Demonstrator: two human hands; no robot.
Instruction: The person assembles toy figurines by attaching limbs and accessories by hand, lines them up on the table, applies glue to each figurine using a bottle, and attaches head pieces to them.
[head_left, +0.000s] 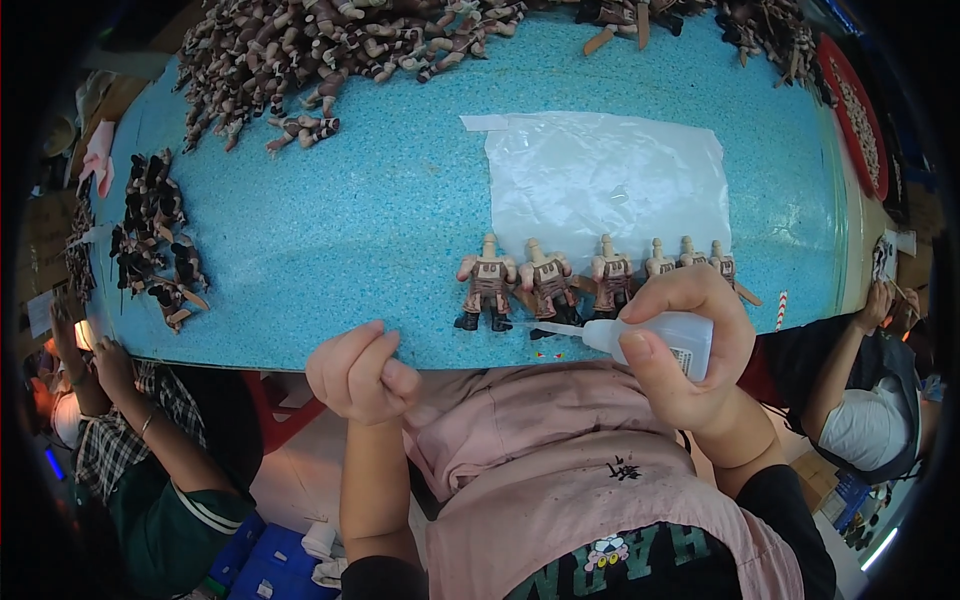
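Observation:
My right hand [695, 350] grips a small white squeeze bottle [688, 332] with a long thin nozzle, probably a glue bottle. It lies almost level, its tip pointing left near the boots of the toy figures. Several headless toy figures [487, 278] with brown straps and dark boots lie in a row along the near side of the table, neck pegs pointing away from me. My right hand partly covers those on the right. My left hand [365, 375] is closed at the table's near edge, left of the row; its curled fingers hide whatever they may hold.
A clear plastic sheet [610, 180] lies taped on the blue table [330, 220] beyond the row. Figure parts form a large heap [300, 60] at the far left and a smaller group [160, 235] nearer. A red tray [855, 120] stands far right. Co-workers sit on both sides.

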